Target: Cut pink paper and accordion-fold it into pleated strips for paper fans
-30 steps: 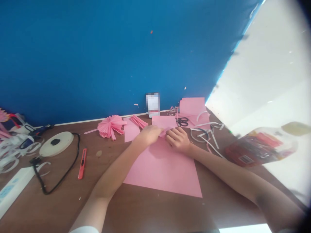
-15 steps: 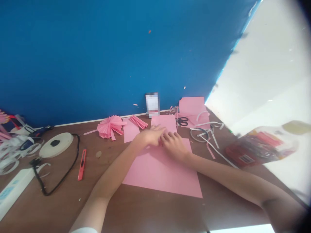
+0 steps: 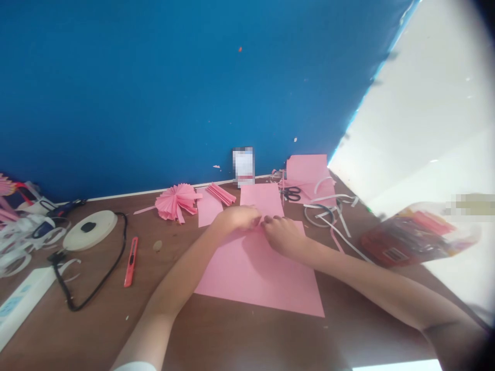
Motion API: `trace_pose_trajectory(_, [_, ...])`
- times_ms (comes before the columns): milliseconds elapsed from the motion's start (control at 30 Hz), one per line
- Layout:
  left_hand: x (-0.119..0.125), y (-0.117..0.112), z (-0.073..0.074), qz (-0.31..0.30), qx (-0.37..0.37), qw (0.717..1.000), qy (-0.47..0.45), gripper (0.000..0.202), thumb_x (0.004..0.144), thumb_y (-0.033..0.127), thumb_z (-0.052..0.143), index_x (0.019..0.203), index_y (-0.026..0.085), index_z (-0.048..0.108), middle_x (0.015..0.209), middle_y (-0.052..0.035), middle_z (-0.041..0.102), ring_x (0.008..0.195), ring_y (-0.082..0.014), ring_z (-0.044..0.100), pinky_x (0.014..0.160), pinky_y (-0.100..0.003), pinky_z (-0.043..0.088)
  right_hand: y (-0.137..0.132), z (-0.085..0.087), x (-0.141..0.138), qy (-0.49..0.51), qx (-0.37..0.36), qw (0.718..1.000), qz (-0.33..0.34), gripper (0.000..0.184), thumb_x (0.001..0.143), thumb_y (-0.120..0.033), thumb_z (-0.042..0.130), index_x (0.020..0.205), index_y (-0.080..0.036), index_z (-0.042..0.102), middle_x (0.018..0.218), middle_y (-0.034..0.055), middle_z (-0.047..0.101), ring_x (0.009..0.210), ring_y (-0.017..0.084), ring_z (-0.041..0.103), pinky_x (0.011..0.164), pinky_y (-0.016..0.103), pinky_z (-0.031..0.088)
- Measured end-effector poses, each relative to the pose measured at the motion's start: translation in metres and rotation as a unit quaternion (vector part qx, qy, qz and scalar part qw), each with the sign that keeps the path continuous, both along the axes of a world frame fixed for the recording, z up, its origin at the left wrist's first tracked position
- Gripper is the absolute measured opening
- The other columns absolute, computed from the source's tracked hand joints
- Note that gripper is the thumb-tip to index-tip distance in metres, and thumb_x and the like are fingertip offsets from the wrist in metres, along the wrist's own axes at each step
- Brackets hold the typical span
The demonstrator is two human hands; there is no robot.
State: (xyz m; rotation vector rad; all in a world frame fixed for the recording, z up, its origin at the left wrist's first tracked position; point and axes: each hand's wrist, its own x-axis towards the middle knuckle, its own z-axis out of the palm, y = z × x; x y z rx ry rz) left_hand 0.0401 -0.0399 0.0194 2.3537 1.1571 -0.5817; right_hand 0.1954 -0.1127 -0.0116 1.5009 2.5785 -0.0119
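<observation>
A large sheet of pink paper (image 3: 263, 286) lies flat on the table before me. At its far edge, my left hand (image 3: 240, 217) is closed, with fingertips curled down onto pink paper. My right hand (image 3: 283, 233) is just to the right, its fingers likewise bent and pressed on the paper. A narrow gap separates the two hands, and the fingertips are partly hidden. Another piece of pink paper (image 3: 261, 196) extends behind them towards the wall. To the left are a pleated pink paper fan (image 3: 176, 202) and a narrow folded pink strip (image 3: 221, 194).
A red utility knife (image 3: 131, 262), a white disc with a black cable (image 3: 89, 232) and a power strip (image 3: 25, 304) occupy the left. Black-handled scissors (image 3: 292, 194), white paper strips (image 3: 344, 219) and a plastic bag (image 3: 417, 234) are right. A phone (image 3: 243, 166) leans against the blue wall.
The hands, which overlapped with fingers spread over the paper, have drawn slightly apart. Their fingers are now curled in at the sheet's far edge.
</observation>
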Motion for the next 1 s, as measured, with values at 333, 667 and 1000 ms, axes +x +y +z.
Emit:
trace_pose_trajectory(333, [-0.003, -0.007, 0.016, 0.009, 0.008, 1.000, 0.023, 0.018, 0.072, 0.016, 0.052, 0.086, 0.021, 0.062, 0.093, -0.0043, 0.066, 0.077, -0.0184, 0.058, 0.065, -0.028, 0.041, 0.026, 0.025, 0.029, -0.001, -0.078, 0.997, -0.028, 0.025, 0.090, -0.024, 0.045, 0.097, -0.018, 0.069, 0.098, 0.0126, 0.070, 0.091, 0.026, 0.066, 0.069, 0.030, 0.044])
trace_pose_trajectory(667, [-0.017, 0.018, 0.004, -0.021, -0.037, 0.999, -0.019, 0.031, 0.074, 0.020, 0.055, 0.104, 0.027, 0.057, 0.111, 0.0003, 0.062, 0.087, -0.0160, 0.059, 0.063, -0.023, 0.040, 0.045, 0.027, 0.045, 0.032, -0.129, 0.991, -0.007, 0.028, 0.088, -0.023, 0.044, 0.094, -0.021, 0.072, 0.098, 0.0082, 0.071, 0.088, 0.021, 0.064, 0.068, 0.026, 0.039])
trace_pose_trajectory(1000, [-0.017, 0.023, 0.001, -0.032, -0.065, 0.997, -0.030, 0.035, 0.072, 0.021, 0.058, 0.106, 0.025, 0.058, 0.106, 0.0004, 0.065, 0.085, -0.0154, 0.060, 0.066, -0.022, 0.042, 0.046, 0.029, 0.050, 0.105, -0.124, 0.986, 0.048, 0.018, 0.082, -0.023, 0.051, 0.087, -0.022, 0.068, 0.092, 0.0042, 0.070, 0.084, 0.018, 0.061, 0.065, 0.024, 0.035])
